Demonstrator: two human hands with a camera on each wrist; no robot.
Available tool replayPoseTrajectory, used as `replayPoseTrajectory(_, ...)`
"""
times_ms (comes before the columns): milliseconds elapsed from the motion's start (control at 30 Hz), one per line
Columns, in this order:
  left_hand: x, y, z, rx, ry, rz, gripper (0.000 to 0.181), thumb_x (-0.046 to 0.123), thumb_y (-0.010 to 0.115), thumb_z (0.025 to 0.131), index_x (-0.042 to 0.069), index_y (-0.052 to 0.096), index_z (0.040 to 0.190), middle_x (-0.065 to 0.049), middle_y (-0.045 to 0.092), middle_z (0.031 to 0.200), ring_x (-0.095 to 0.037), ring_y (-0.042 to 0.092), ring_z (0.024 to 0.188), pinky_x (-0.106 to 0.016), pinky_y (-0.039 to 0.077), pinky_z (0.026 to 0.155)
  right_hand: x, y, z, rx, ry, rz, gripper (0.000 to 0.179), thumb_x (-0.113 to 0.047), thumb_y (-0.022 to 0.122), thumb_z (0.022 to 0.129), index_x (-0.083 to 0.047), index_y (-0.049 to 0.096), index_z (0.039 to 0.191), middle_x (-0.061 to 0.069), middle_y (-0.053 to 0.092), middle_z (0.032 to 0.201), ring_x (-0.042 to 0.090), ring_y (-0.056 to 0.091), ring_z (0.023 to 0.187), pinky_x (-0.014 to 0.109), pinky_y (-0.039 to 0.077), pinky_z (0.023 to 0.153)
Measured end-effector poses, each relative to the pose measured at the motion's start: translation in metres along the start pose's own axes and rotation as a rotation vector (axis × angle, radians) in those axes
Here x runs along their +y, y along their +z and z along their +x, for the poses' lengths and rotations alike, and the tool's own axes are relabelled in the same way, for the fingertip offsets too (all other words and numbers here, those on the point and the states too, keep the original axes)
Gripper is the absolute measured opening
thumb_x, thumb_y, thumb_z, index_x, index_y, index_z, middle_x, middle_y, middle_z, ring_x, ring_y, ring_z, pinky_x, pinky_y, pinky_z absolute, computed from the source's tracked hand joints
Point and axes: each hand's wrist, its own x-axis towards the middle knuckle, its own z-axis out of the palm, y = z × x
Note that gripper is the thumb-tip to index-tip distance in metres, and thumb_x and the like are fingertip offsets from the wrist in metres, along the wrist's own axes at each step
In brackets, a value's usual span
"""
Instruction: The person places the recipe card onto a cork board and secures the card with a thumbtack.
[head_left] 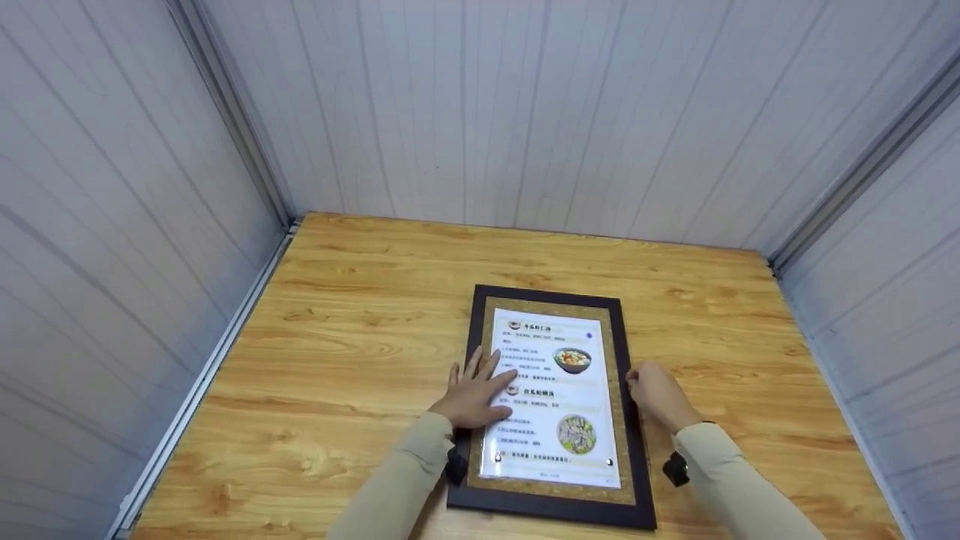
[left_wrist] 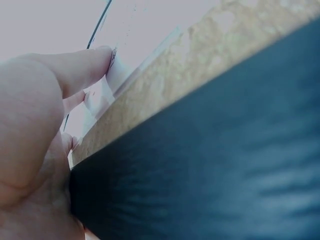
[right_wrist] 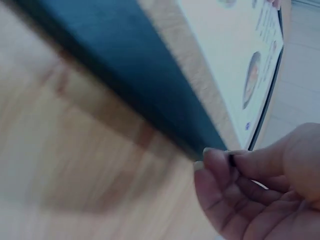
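A black-framed cork board (head_left: 551, 502) lies flat on the table, carrying a printed recipe sheet (head_left: 544, 405) with two food pictures. My left hand (head_left: 472, 397) rests on the board's left side, fingers spread, pressing the sheet's left edge; the left wrist view shows the thumb against the sheet. At the board's right edge, my right hand (head_left: 661, 394) has its fingers curled. Its thumb and fingertips pinch a small black push pin (right_wrist: 232, 160), mostly hidden. A blue pin (head_left: 589, 335) sits at the sheet's top right, and black pins (head_left: 609, 462) are near its bottom corners.
The wood-grain table (head_left: 360, 337) extends on both sides of the board. Pale panelled walls (head_left: 480, 112) enclose it at the back, left and right, with grey metal strips at the corners.
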Motion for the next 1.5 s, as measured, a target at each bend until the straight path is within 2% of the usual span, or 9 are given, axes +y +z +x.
replayPoseTrajectory(100, -0.002, -0.002, -0.001, 0.009, 0.004, -0.004, 0.068, 0.048, 0.059, 0.095, 0.024, 0.037, 0.155, -0.010, 0.007, 0.166, -0.036, -0.008, 0.149, -0.067, -0.003, 0.112, -0.012, 0.004, 0.010, 0.058, -0.042, 0.029, 0.019, 0.006, 0.052, 0.096, 0.012, 0.064, 0.108, 0.019, 0.067, 0.094, 0.024, 0.065, 0.079, 0.039, 0.056, 0.068)
replayPoseTrajectory(333, -0.003, -0.002, -0.001, 0.011, -0.002, -0.006, 0.068, 0.048, 0.059, 0.096, 0.026, 0.036, 0.156, -0.008, 0.007, 0.166, -0.035, -0.009, 0.150, -0.065, -0.004, 0.113, -0.039, 0.020, 0.029, 0.127, -0.123, 0.025, 0.013, 0.005, 0.054, 0.096, 0.009, 0.067, 0.099, 0.014, 0.067, 0.083, 0.021, 0.061, 0.073, 0.034, 0.052, 0.060)
replayPoseTrajectory(533, -0.001, 0.000, -0.001, 0.009, -0.003, -0.005, 0.067, 0.048, 0.059, 0.096, 0.028, 0.036, 0.155, -0.007, 0.007, 0.166, -0.033, -0.009, 0.150, -0.064, -0.005, 0.113, -0.052, 0.038, 0.040, 0.229, -0.259, -0.017, 0.010, 0.003, 0.062, 0.093, 0.005, 0.072, 0.093, 0.013, 0.068, 0.085, 0.029, 0.066, 0.082, 0.043, 0.055, 0.071)
replayPoseTrajectory(633, 0.000, 0.001, -0.001, 0.006, 0.004, -0.009, 0.067, 0.048, 0.059, 0.096, 0.028, 0.036, 0.155, -0.007, 0.007, 0.166, -0.033, -0.009, 0.150, -0.064, -0.005, 0.113, -0.057, 0.044, 0.047, 0.257, -0.276, -0.009, 0.010, 0.004, 0.064, 0.091, 0.004, 0.074, 0.092, 0.013, 0.069, 0.087, 0.031, 0.066, 0.085, 0.046, 0.055, 0.076)
replayPoseTrajectory(833, 0.000, 0.000, -0.007, 0.016, -0.012, -0.004, 0.067, 0.048, 0.059, 0.095, 0.028, 0.037, 0.155, -0.007, 0.008, 0.166, -0.033, -0.009, 0.150, -0.064, -0.004, 0.113, -0.077, 0.052, 0.067, 0.232, -0.235, 0.101, 0.010, -0.001, 0.063, 0.094, 0.003, 0.073, 0.094, 0.011, 0.069, 0.087, 0.025, 0.064, 0.081, 0.042, 0.054, 0.074)
replayPoseTrajectory(1000, 0.001, -0.003, -0.013, 0.029, -0.028, -0.004, 0.066, 0.047, 0.060, 0.095, 0.028, 0.038, 0.154, -0.007, 0.008, 0.166, -0.033, -0.009, 0.150, -0.064, -0.003, 0.113, -0.095, 0.058, 0.080, 0.190, -0.261, 0.147, 0.011, -0.004, 0.062, 0.096, 0.002, 0.071, 0.094, 0.009, 0.068, 0.086, 0.024, 0.064, 0.082, 0.042, 0.053, 0.075)
replayPoseTrajectory(1167, 0.002, -0.004, -0.013, 0.033, -0.017, -0.019, 0.066, 0.046, 0.061, 0.095, 0.026, 0.039, 0.154, -0.008, 0.010, 0.166, -0.034, -0.007, 0.150, -0.064, -0.001, 0.113, -0.108, 0.063, 0.093, 0.167, -0.270, 0.192, 0.011, -0.005, 0.063, 0.096, 0.000, 0.072, 0.094, 0.009, 0.070, 0.088, 0.024, 0.066, 0.085, 0.043, 0.053, 0.078)
replayPoseTrajectory(1333, 0.005, -0.007, -0.011, 0.035, -0.007, -0.045, 0.065, 0.044, 0.061, 0.095, 0.025, 0.039, 0.154, -0.008, 0.010, 0.166, -0.033, -0.008, 0.150, -0.065, -0.002, 0.113, -0.119, 0.071, 0.106, 0.166, -0.232, 0.289, 0.011, -0.006, 0.064, 0.096, 0.001, 0.073, 0.096, 0.009, 0.070, 0.089, 0.022, 0.065, 0.084, 0.041, 0.053, 0.079)
replayPoseTrajectory(1500, 0.001, -0.007, -0.013, 0.043, -0.027, -0.053, 0.064, 0.043, 0.061, 0.095, 0.026, 0.040, 0.153, -0.006, 0.009, 0.166, -0.031, -0.009, 0.150, -0.064, -0.003, 0.113, -0.128, 0.086, 0.119, 0.140, -0.240, 0.366, 0.011, -0.007, 0.065, 0.096, -0.001, 0.074, 0.096, 0.008, 0.070, 0.090, 0.022, 0.065, 0.086, 0.039, 0.053, 0.081)
